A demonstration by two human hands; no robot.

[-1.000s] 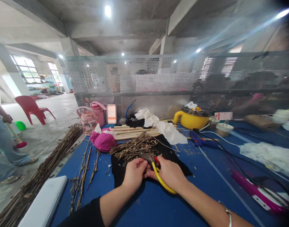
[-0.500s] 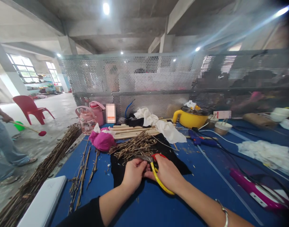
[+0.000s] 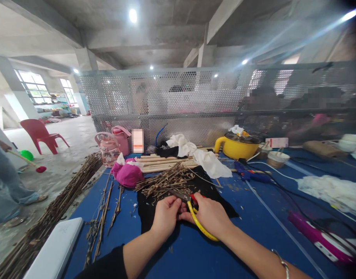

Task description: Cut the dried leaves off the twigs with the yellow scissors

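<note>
My right hand is wrapped round a pair of shears with yellow and red handles. Their dark blades point left over the near side of a heap of dry brown twigs. Close by, the fingers of my left hand are pinched together near the blades. Whatever they hold is hidden or too small to make out. The twigs lie on a black cloth spread over the blue table. Several longer dry stems rest to the left of my left hand.
Behind the twigs are wooden sticks, a magenta cloth bundle and white cloths. A yellow pot, blue glue gun and pink power strip stand right, with cables. A white box sits left; a person stands beyond.
My hands and the shears keep nearly the same pose at the twigs. The whole view has shifted slightly. At the left, the person with the red-tipped stick has moved a little.
</note>
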